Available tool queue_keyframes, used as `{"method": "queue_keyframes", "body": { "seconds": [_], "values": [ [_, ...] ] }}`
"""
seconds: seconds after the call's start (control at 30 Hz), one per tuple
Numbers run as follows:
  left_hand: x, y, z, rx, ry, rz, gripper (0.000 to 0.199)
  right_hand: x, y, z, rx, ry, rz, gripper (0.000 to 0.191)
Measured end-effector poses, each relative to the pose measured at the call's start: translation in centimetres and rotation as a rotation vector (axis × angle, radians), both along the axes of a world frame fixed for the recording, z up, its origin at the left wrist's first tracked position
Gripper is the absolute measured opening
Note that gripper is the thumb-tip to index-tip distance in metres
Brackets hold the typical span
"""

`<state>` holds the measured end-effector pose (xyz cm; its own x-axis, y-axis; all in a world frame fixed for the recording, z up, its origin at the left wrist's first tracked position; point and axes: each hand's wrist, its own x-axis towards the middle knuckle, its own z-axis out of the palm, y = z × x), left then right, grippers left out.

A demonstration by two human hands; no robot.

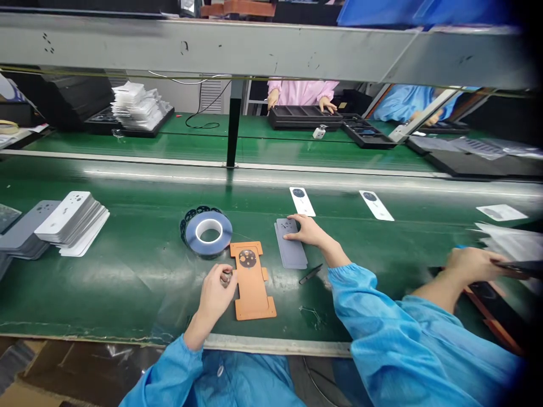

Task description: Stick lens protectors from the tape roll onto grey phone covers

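My right hand (311, 233) reaches over a small stack of grey phone back panels (292, 254), its thumb and fingers gripping the upper end of the top panel, near the camera holes. My left hand (215, 293) is closed at the left edge of an orange fixture (254, 288); between its fingertips is a small dark, roundish piece that I cannot make out clearly. The fixture has a dark round camera-ring shape (247, 258) near its top. Just beyond my left hand lies a roll of blue film tape (193, 234) with a white core and black ring-shaped stickers along its far edge.
A black pen-like tool (311, 274) lies right of the grey panels. White panels (302, 202) are spaced along the green bench (139, 282). Stacked white panels (72, 217) stand left. At right, a co-worker's hand (475, 265) holds a dark object. A metal beam (271, 48) crosses above.
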<state>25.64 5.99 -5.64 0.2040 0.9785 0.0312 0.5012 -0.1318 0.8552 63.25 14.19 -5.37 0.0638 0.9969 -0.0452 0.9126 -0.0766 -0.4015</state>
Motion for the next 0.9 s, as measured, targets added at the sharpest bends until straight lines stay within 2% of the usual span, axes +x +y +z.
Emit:
{"method": "queue_keyframes", "body": {
  "seconds": [0.1, 0.2, 0.27, 0.33, 0.4, 0.5, 0.6, 0.73, 0.9],
  "values": [
    [-1.1, -2.3, -0.6, 0.083, 0.022, -0.062, 0.023, -0.3, -0.5, 1.3, 0.138, 0.143, -0.101, 0.053],
    [-1.6, -3.5, -1.5, 0.118, 0.033, -0.068, 0.031, -1.0, -1.8, 4.6, 0.245, 0.418, -0.169, 0.04],
    [-1.7, -3.8, -2.0, 0.147, 0.062, -0.077, 0.037, -2.4, -3.2, 7.4, 0.298, 0.631, -0.124, 0.041],
    [-1.7, -3.8, -2.3, 0.17, 0.091, -0.124, 0.046, -4.8, -4.9, 9.9, 0.329, 0.73, -0.088, 0.044],
    [-1.8, -3.8, -2.4, 0.169, 0.108, -0.182, 0.056, -7.9, -6.4, 11.3, 0.306, 0.796, -0.039, 0.038],
    [-1.9, -3.8, -2.2, 0.133, 0.118, -0.239, 0.063, -12.1, -7.6, 10.8, 0.159, 0.878, 0.082, 0.031],
    [-1.9, -3.7, -2.2, 0.11, 0.145, -0.266, 0.065, -14.5, -7.8, 8.5, 0.048, 0.924, 0.16, 0.029],
    [-1.3, -3.8, -2.4, 0.142, 0.222, -0.215, 0.071, -15.1, -7.7, 6.0, 0.029, 0.92, 0.187, 0.029],
    [-0.6, -4.0, -2.5, 0.21, 0.272, -0.16, 0.078, -14.8, -7.9, 5.5, 0.137, 0.715, 0.288, 0.03]
  ]
}}
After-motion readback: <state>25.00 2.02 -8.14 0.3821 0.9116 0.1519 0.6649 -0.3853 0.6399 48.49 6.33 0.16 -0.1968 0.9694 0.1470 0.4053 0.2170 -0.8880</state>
